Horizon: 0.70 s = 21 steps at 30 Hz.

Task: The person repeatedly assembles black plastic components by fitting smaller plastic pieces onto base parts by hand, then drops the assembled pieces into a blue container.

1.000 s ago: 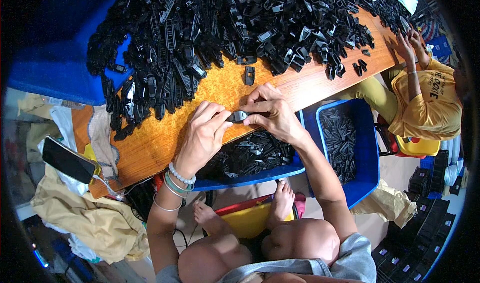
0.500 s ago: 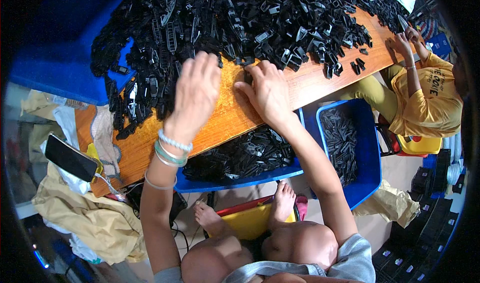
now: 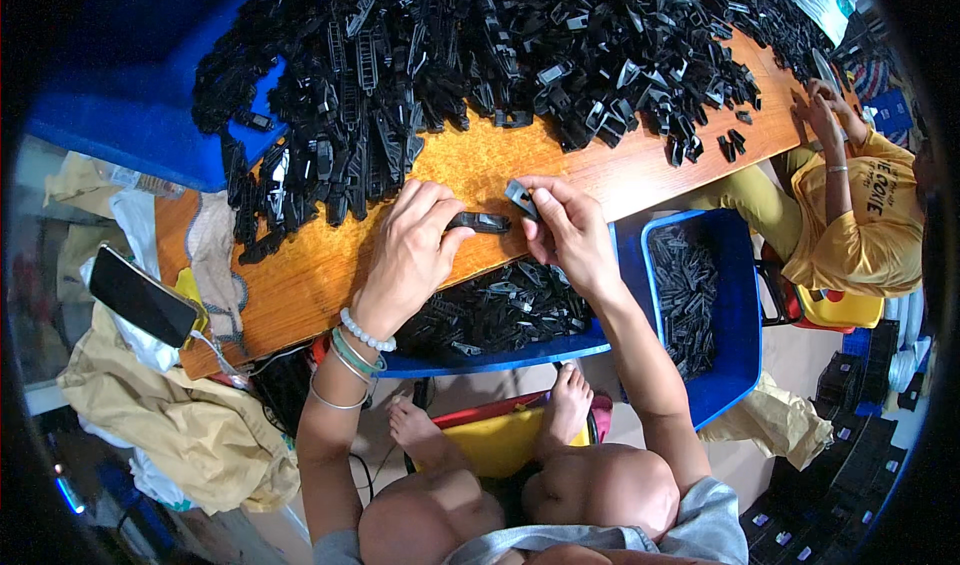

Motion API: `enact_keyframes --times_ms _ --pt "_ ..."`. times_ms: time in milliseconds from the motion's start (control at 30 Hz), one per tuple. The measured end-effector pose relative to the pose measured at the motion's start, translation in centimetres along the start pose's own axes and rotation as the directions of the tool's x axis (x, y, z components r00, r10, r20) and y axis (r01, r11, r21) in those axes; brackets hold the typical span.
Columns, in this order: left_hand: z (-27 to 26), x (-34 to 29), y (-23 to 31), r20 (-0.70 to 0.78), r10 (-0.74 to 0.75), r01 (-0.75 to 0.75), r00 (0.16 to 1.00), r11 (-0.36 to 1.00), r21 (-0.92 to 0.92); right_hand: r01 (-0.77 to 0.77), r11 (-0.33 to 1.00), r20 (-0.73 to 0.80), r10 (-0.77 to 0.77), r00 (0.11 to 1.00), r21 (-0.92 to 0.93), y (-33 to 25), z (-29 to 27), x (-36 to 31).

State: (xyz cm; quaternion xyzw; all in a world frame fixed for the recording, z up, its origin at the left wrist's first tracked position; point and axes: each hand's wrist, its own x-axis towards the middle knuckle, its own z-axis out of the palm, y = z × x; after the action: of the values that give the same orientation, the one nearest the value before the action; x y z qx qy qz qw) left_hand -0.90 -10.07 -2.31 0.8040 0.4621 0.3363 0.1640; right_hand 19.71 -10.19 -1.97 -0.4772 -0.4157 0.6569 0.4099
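Note:
My left hand [image 3: 415, 242] is closed on a narrow black plastic piece [image 3: 480, 223], which points right from between the thumb and fingers. Pinched in my right hand [image 3: 572, 230] is a short, hollow black plastic clip [image 3: 521, 198], its face catching the light. A small gap separates the two parts, just above the near edge of the wooden table [image 3: 480, 165]. Beyond my hands spreads a large heap of black plastic parts [image 3: 440, 45], long ridged strips on the left and short clips on the right.
Under the table edge sits a blue bin [image 3: 500, 360] of black parts; another blue bin [image 3: 735, 365] stands to its right. A phone [image 3: 143, 295] leans at the left by a cloth [image 3: 215, 265]. At the right, a person in a yellow shirt [image 3: 860, 210] works at the table.
Both hands have drawn back from the heap toward the table's near edge and come closer together. Each now shows a black plastic part in its fingers.

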Motion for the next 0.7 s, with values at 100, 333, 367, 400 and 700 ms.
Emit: enact_keyframes --times_ms 100,333,367,400,700 --pt "0.1 -0.1 -0.1 -0.017 -0.01 0.009 1.0 0.999 -0.04 0.017 0.999 0.06 -0.014 0.998 -0.037 0.2 0.2 -0.5" --pt "0.0 -0.3 -0.8 -0.059 -0.04 0.031 0.997 0.988 -0.152 0.106 0.903 0.033 -0.101 0.994 -0.416 0.0 0.5 -1.2" --pt "-0.1 -0.3 -0.8 -0.063 -0.044 0.034 0.997 0.988 -0.154 0.057 0.892 -0.007 -0.067 0.998 -0.448 -0.4 0.5 -1.2" --pt "-0.3 -0.3 -0.8 -0.051 -0.034 0.027 0.998 0.991 -0.128 0.008 0.878 -0.048 -0.035 0.998 -0.478 -0.6 0.4 -1.2" --pt "-0.2 -0.1 -0.6 0.003 0.041 -0.041 0.999 0.992 -0.116 0.474 0.511 0.188 -0.513 0.838 -0.717 1.3 0.3 0.2"
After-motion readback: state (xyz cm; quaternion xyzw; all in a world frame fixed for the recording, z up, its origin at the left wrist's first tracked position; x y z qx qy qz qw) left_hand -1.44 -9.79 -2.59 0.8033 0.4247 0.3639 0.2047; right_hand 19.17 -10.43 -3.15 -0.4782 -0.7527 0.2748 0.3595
